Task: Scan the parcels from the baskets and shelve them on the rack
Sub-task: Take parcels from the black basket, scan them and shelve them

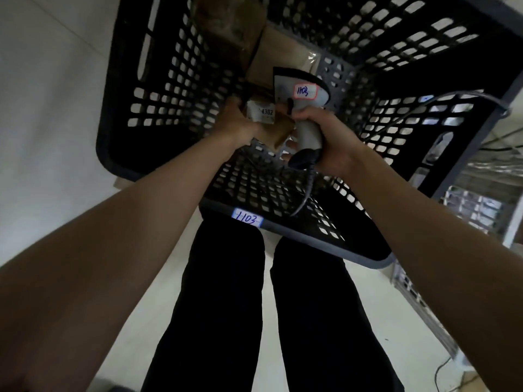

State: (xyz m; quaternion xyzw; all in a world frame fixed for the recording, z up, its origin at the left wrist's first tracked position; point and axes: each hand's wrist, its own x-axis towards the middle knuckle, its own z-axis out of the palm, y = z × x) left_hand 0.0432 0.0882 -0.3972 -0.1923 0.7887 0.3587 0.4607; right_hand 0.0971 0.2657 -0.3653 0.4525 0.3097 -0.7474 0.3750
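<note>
Holding parcel [267, 120], scanner [304, 108] just beside

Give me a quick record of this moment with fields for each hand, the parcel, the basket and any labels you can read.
left hand: left hand grips a small brown parcel inside the basket
right hand: right hand grips the scanner by its handle, head right beside the parcel
parcel label: white sticker, "4302" readable
scanner label: handwritten "1103", pink border
basket: black perforated basket, tag "1103" on its near rim
other contents: more brown parcels at the far end
scanner cable: coiled cable hangs from the handle
</note>
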